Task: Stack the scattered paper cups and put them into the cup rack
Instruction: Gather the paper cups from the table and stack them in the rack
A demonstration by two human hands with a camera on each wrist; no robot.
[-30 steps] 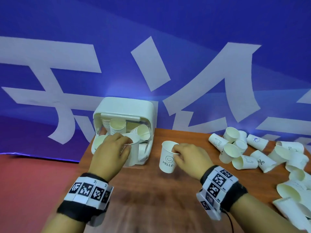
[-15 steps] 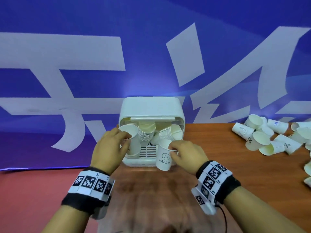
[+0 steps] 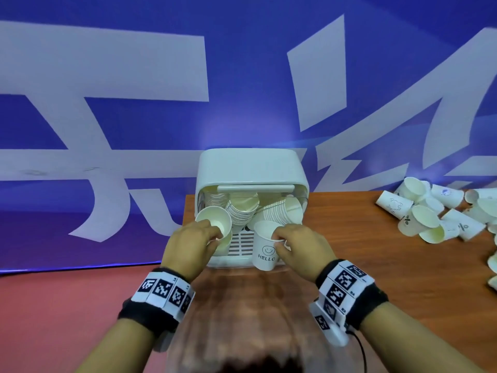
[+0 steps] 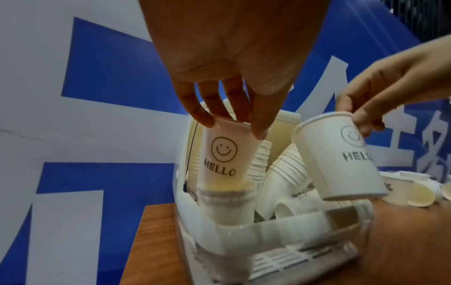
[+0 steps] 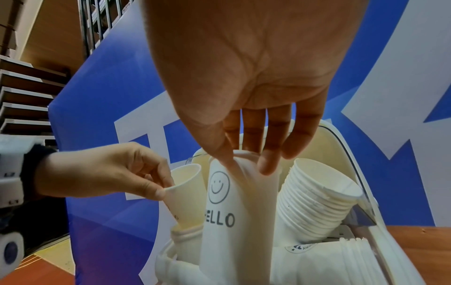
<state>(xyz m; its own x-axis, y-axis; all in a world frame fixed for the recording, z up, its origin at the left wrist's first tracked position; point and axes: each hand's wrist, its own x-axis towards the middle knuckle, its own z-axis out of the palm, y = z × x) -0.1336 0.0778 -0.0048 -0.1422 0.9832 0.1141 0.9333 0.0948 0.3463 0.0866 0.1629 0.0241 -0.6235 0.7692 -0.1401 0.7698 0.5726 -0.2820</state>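
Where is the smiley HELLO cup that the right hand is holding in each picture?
Head: HELLO cup sits centre, before the rack, pinched by the right hand.
Left wrist: right of centre, tilted.
Right wrist: centre, under the fingers.
Shared landmark: the leaning cup stack in the rack.

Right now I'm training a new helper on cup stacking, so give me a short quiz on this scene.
1. True or false: the left hand holds a cup by its rim above a cup already standing in the cup rack.
2. What word is printed on the cup in the right hand?
3. The loose cups on the table lie: A) left of the rack, B) right of the rack, C) on top of the rack.

Key: 1 true; 2 HELLO; 3 B.
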